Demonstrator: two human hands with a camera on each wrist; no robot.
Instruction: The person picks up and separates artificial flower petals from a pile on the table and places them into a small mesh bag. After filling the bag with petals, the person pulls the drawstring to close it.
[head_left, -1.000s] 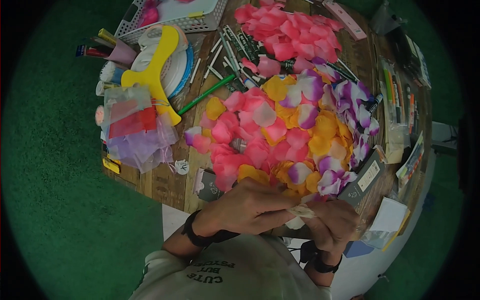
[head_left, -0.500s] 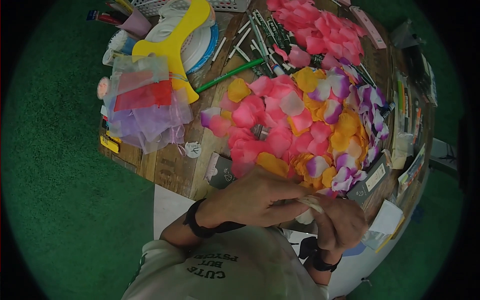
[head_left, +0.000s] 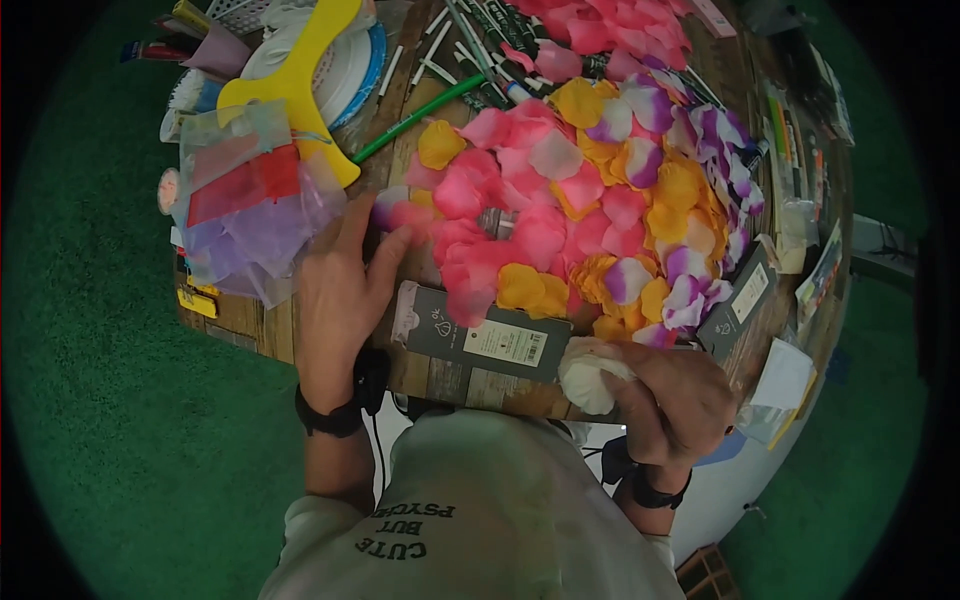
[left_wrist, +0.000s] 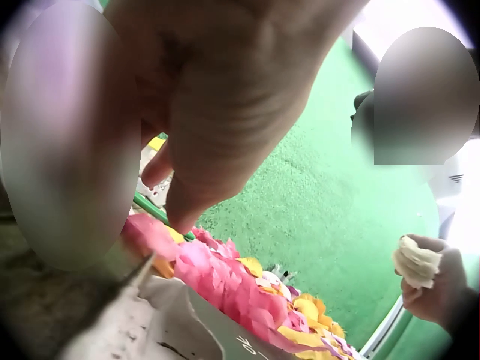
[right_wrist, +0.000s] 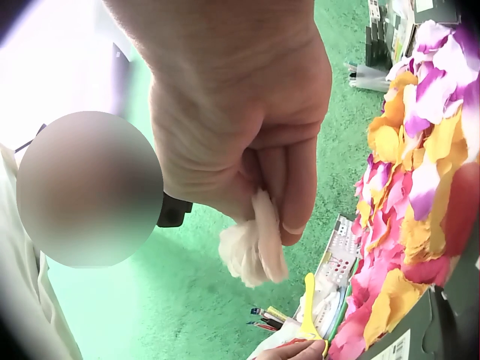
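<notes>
My right hand (head_left: 680,395) pinches a cream-white bundle (head_left: 592,375) of soft, petal-like layers at the table's front edge. In the right wrist view this bundle (right_wrist: 255,244) hangs between thumb and fingers. My left hand (head_left: 338,285) reaches over the left part of the table, fingers extended and thumb apart. Its fingertips are right by a pink petal (head_left: 412,220) and a purple-white petal (head_left: 390,207), beside the sheer pouches (head_left: 255,215). Pink petals (head_left: 535,235), orange petals (head_left: 675,200) and purple-white petals (head_left: 725,150) lie in a wide heap between the hands.
A dark flat box (head_left: 490,335) lies along the front edge, with another dark box (head_left: 740,300) to its right. At the back left are a yellow paddle-shaped piece (head_left: 300,80), plates (head_left: 375,60) and a green pen (head_left: 420,115). Markers (head_left: 480,60) lie behind the heap.
My left hand has left the cream-white bundle and moved left and forward towards the pouches and petals. The right hand alone still holds the bundle. The dark front box is now uncovered.
</notes>
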